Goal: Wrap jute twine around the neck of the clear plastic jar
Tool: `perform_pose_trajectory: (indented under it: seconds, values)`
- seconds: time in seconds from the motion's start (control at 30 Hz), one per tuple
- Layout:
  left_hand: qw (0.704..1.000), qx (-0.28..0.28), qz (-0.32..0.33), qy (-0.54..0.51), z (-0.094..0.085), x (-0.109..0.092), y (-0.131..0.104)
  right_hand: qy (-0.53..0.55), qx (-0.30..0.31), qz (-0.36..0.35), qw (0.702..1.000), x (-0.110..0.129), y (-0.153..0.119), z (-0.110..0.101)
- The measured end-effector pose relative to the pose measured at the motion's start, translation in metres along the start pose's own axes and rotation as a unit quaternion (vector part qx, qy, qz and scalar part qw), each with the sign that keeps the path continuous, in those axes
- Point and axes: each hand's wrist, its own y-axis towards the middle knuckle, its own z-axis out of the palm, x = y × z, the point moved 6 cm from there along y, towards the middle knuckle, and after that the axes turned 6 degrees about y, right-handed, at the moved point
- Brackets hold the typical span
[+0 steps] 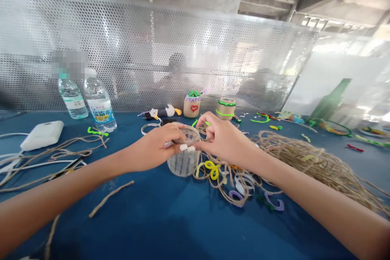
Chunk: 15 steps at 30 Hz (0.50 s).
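Observation:
A clear ribbed plastic cup (183, 165) stands upright on the blue table in front of me, a tan strand like jute twine running along its rim. My left hand (160, 145) is closed round the left side of the rim, thumb in front and fingers over the top. Opposite it, my right hand (221, 137) is bent in a pinch at the right of the rim, its thumb pressed beside the left thumb. The strand between those right fingers is mostly hidden. Loops of twine and a yellow pipe cleaner (213, 170) lie by the cup.
A large heap of twine (292, 156) spreads on the right. Behind stand a decorated jar with a red heart (191, 106) and a twine-wrapped jar (226, 109). Water bottles (99, 103), a white power bank (42, 135) and cables are left; a green glass bottle (330, 103) is right.

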Motion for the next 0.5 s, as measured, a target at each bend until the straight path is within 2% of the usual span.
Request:
perform_pose_trajectory:
  seconds: [0.17, 0.33, 0.5]
  values:
    - [0.999, 0.015, -0.014, -0.030, -0.014, 0.000, -0.017, 0.063, 0.063, -0.037, 0.995, 0.028, -0.006, 0.010]
    - [0.997, -0.003, -0.049, -0.058, -0.024, -0.006, -0.046, 0.159, 0.033, -0.032, 0.986, 0.049, -0.019, 0.019]
    - [0.995, 0.015, -0.043, -0.089, -0.023, -0.026, -0.060, 0.270, 0.034, 0.013, 0.962, 0.060, -0.033, 0.028]
